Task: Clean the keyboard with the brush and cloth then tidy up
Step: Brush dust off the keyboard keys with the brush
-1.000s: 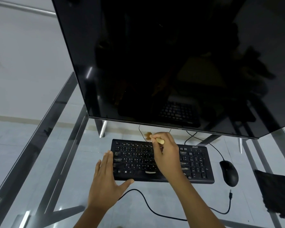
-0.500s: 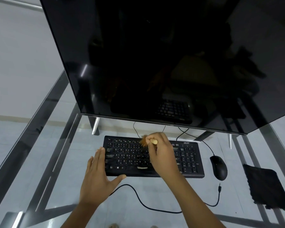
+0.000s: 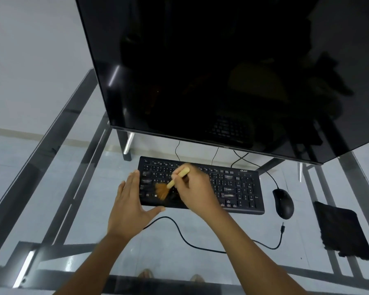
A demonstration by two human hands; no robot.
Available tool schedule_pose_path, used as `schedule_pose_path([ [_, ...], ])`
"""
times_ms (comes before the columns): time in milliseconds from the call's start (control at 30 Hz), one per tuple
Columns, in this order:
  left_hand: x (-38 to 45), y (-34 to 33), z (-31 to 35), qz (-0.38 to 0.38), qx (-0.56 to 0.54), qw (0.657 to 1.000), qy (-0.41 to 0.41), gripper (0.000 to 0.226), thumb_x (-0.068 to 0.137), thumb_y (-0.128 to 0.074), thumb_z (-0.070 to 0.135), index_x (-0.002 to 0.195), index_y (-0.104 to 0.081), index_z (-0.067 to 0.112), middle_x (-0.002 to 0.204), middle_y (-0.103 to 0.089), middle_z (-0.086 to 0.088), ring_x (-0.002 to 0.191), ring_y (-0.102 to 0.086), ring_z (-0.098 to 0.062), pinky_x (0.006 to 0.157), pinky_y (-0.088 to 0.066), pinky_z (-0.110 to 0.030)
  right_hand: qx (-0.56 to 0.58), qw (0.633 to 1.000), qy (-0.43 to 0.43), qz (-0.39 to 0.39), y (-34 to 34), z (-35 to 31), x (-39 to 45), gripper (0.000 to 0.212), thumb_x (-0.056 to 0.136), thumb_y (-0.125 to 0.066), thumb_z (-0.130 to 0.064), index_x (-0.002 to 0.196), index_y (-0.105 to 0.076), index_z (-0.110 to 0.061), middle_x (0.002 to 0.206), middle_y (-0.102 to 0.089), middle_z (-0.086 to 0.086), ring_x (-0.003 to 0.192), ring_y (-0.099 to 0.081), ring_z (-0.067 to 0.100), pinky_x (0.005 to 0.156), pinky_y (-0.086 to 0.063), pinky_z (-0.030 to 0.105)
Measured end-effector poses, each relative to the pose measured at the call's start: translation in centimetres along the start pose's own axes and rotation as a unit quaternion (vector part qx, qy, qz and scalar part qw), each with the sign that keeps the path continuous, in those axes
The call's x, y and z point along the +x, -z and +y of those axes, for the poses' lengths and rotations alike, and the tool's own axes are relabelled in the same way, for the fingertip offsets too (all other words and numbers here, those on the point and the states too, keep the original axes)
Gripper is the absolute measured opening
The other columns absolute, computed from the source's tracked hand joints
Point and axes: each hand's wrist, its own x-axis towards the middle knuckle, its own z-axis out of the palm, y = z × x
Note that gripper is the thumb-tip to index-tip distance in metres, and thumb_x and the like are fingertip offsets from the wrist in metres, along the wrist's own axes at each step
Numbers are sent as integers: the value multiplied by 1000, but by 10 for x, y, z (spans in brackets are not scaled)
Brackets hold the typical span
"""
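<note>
A black keyboard (image 3: 239, 186) lies on the glass desk under the monitor. My right hand (image 3: 197, 188) grips a small brush (image 3: 177, 178) with a pale wooden handle; its brown bristles spread on the keys at the keyboard's lower left. My left hand (image 3: 130, 205) lies flat with straight fingers against the keyboard's left end, thumb along its front edge. A black cloth (image 3: 343, 231) lies flat on the desk at the far right, away from both hands.
A large dark monitor (image 3: 222, 71) leans over the keyboard's back edge. A black mouse (image 3: 283, 203) sits right of the keyboard. A loose black cable (image 3: 200, 241) with a plug end curls in front. The glass desk (image 3: 51, 188) has dark metal frame bars beneath.
My right hand swung the brush from the keyboard's top row down to its lower left keys. My left hand stayed at the left end. The camera shifted.
</note>
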Motion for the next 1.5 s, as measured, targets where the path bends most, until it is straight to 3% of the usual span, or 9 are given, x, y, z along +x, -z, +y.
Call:
schedule_pose_path([
  [100,-1,0,1,6,-1,1000,-1,117,60,-73,69,149,-14,21,149,-33,0,137,-30,-24,104,-41,-49,31,995,-7,96,3,0,-7,5,94,-58,-16,92,-62,-15,79,-62,-13,67,-58,-1,61,-41,9],
  [233,-1,0,-2,4,-1,1000,-6,115,62,-72,69,148,-14,20,149,-32,0,136,-30,-25,104,-41,-51,16,999,11,-26,0,-2,-13,4,94,-60,-18,92,-63,-17,77,-63,-16,66,-58,-2,60,-43,11],
  [400,-1,0,1,6,-2,1000,-12,113,64,-69,70,149,-14,19,152,-29,0,140,-25,-23,109,-35,-52,49,980,-89,171,41,28,3,9,95,-56,-11,91,-59,-18,79,-66,-1,63,-63,8,55,-50,17],
  [500,-1,1,2,9,5,1000,-14,114,65,-70,68,150,-12,19,153,-28,-2,140,-24,-24,110,-34,-52,5,992,-108,69,52,46,1,10,96,-53,-16,89,-60,-17,78,-67,2,66,-65,17,60,-56,30],
  [633,-3,1,4,10,12,1000,-18,114,65,-70,68,150,-12,18,153,-27,-3,140,-24,-25,111,-32,-52,-30,985,-78,150,66,54,0,12,94,-53,-12,87,-59,-19,82,-68,1,65,-61,14,59,-48,21],
  [800,-2,0,0,0,17,1000,-1,116,63,-69,71,150,-10,21,153,-26,-1,139,-26,-27,108,-36,-53,-49,992,-72,86,65,57,-4,7,95,-56,-15,90,-61,-15,80,-67,-2,70,-63,10,63,-52,27],
  [1033,-3,1,-1,0,51,998,-40,111,70,-58,76,150,-14,12,154,-24,-8,144,-19,-25,115,-20,-55,38,987,-129,90,66,56,-12,7,92,-61,-17,87,-63,-20,71,-68,-9,70,-67,11,66,-57,32],
  [1233,8,0,62,45,67,991,-106,78,92,-32,58,147,-25,4,156,-22,-13,147,-10,-23,118,-10,-51,217,917,-278,184,97,74,-36,18,75,-76,-13,71,-67,-28,78,-73,4,85,-69,31,81,-55,45],
  [1500,31,-58,200,-37,26,972,-231,69,95,-25,52,148,-26,8,157,-22,-8,146,-11,-18,119,-13,-44,56,907,-315,275,180,147,-103,15,92,-58,-14,81,-59,-23,72,-63,-1,65,-60,15,53,-45,13],
])
